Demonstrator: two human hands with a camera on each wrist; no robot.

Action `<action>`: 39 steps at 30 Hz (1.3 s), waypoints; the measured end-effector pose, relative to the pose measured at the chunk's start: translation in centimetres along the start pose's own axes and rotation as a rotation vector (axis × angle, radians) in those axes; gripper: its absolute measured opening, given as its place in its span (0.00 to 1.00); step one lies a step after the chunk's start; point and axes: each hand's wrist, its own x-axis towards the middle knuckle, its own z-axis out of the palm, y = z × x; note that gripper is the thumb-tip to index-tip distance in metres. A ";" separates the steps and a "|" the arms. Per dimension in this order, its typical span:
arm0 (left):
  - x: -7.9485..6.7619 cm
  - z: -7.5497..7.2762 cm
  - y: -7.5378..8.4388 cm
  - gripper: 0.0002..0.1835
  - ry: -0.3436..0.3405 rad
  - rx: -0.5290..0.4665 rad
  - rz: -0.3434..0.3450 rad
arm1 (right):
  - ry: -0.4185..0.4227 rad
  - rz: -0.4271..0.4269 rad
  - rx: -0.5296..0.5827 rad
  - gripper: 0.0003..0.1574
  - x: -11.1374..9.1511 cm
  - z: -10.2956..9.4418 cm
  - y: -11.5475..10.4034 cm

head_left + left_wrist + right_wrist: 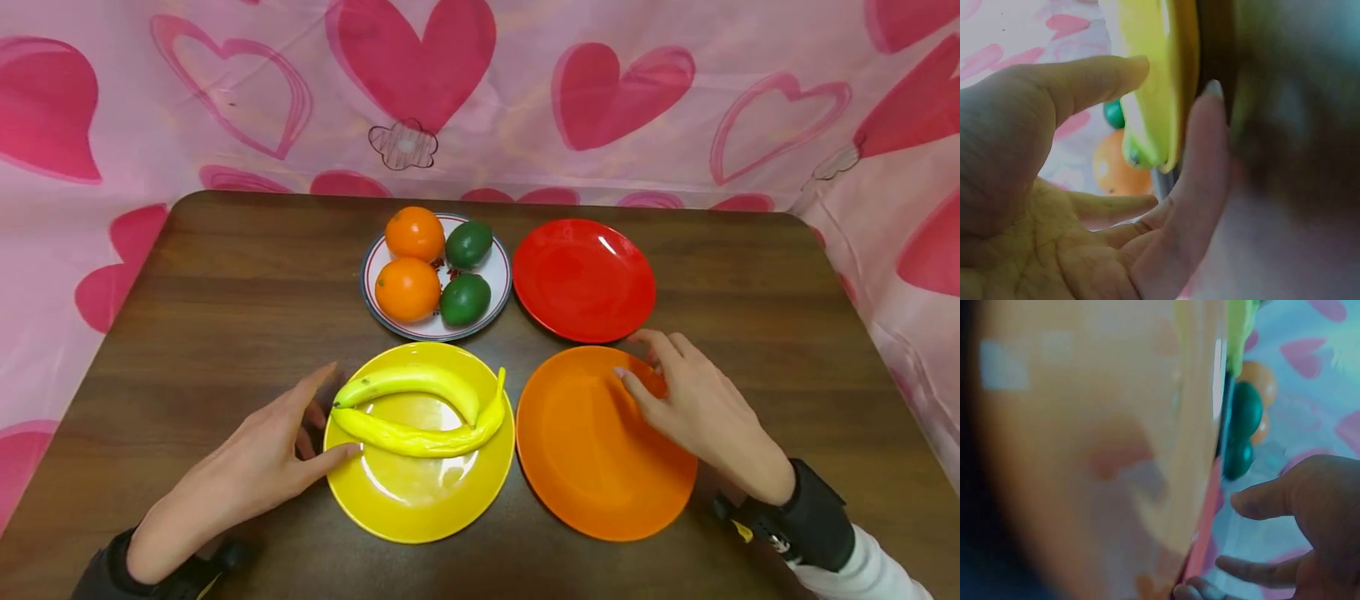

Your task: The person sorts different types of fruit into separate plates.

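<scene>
In the head view, my left hand point(262, 454) is at the left side of the yellow plate point(420, 517), its fingers spread and its thumb tip over the rim. Two bananas point(420, 437) lie on that plate. The left wrist view has the plate's edge between the thumb point(1097, 78) and a finger, with space around it; whether they touch it I cannot tell. My right hand point(705, 400) is over the upper right edge of the orange plate point(592, 458), thumb and fingers apart, holding nothing. Contact with this plate is unclear.
Behind the yellow plate stands a white patterned plate point(480, 321) with two oranges point(408, 289) and two green, lime-like fruits point(465, 300). A red plate point(585, 279) sits beside it. The brown table point(225, 300) meets a pink heart-patterned cloth point(517, 92) at the back.
</scene>
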 end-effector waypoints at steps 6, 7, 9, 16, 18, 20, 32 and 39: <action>0.5 -1.8 1.1 0.49 0.055 0.121 -0.039 | 0.022 0.119 -0.016 0.39 -1.8 0.9 2.5; 0.8 -2.1 1.4 0.47 0.066 0.134 -0.037 | 0.023 0.130 -0.013 0.38 -2.1 1.1 2.8; 1.4 -2.6 2.3 0.42 0.086 0.151 -0.022 | 0.010 0.159 -0.006 0.36 -2.6 1.4 3.3; 5.0 -3.9 6.6 0.33 0.168 0.231 0.174 | -0.068 0.201 -0.018 0.34 -3.3 2.1 3.6; 6.4 -4.0 7.7 0.32 0.219 0.269 0.252 | -0.077 0.196 -0.034 0.34 -3.4 2.1 3.6; 7.8 -4.0 8.8 0.33 0.260 0.302 0.325 | -0.091 0.199 -0.043 0.35 -3.4 2.1 3.5; 14.2 -2.4 12.9 0.38 0.110 0.463 0.395 | -0.190 0.226 -0.002 0.38 -3.5 2.1 3.7; 16.0 -1.1 13.2 0.37 0.088 0.584 0.373 | -0.194 0.224 0.012 0.37 -3.4 1.9 3.8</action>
